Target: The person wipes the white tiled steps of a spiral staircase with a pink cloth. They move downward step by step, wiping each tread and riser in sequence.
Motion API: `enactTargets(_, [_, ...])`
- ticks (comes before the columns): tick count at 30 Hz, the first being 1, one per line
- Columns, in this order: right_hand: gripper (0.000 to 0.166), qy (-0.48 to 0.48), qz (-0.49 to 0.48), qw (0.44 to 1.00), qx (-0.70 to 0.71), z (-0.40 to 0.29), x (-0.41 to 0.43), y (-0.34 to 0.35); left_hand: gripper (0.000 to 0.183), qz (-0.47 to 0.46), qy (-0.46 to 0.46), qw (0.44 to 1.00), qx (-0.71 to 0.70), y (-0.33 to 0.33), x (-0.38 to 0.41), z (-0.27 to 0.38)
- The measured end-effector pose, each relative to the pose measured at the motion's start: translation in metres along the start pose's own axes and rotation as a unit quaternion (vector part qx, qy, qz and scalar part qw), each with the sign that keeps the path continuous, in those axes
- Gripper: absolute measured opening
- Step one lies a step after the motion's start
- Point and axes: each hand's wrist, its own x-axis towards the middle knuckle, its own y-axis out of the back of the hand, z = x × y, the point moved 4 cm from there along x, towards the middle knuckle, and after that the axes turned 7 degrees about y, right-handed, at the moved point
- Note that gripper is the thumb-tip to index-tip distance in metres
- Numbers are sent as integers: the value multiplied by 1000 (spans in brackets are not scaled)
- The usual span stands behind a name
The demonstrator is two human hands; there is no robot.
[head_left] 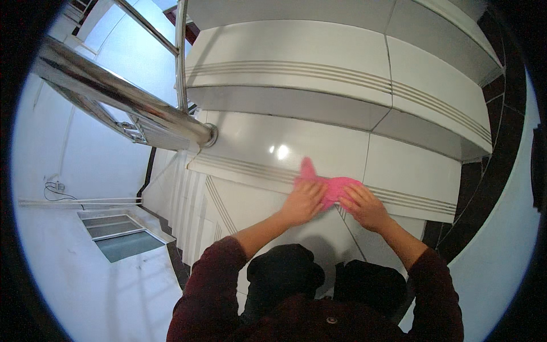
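Note:
A bright pink cloth [334, 188] lies bunched over the grooved front edge of a white tiled stair step [256, 132]. My left hand [304, 199] grips its left part, fingers curled over the fabric. On the right side of the same cloth, my right hand [363, 204] has its fingers spread and pressed into it. One corner of the cloth sticks up past my left hand and looks blurred. Both palms are hidden from above.
A polished metal handrail post [205, 133] rises at the step's left end. More white steps [290, 47] climb beyond. Dark skirting tiles [510, 111] border the right wall. Lower stairs [192, 213] and a window [124, 235] show at left. My bent knees [284, 273] are close below.

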Motion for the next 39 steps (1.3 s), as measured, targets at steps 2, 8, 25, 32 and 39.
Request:
enactTargets(2, [53,-30,22,999,-4,7,-29,-1,53,-12,-51,999,-9,-12,16,18])
enactTargets(8, [54,-125,36,991,-15,-5,-32,2,47,-28,-66,996,-43,-20,56,21])
enactTargets(25, [46,17,102,994,-19,-68,216,-50,53,104,312,931,158,63,-90,-152])
enactTargets(32, [51,83,95,991,-51,-14,203,-47,68,132,331,918,174,37,-53,-131])
enactTargets(39, [49,-63,124,986,-95,72,122,-7,72,75,216,961,154,1,66,-56])
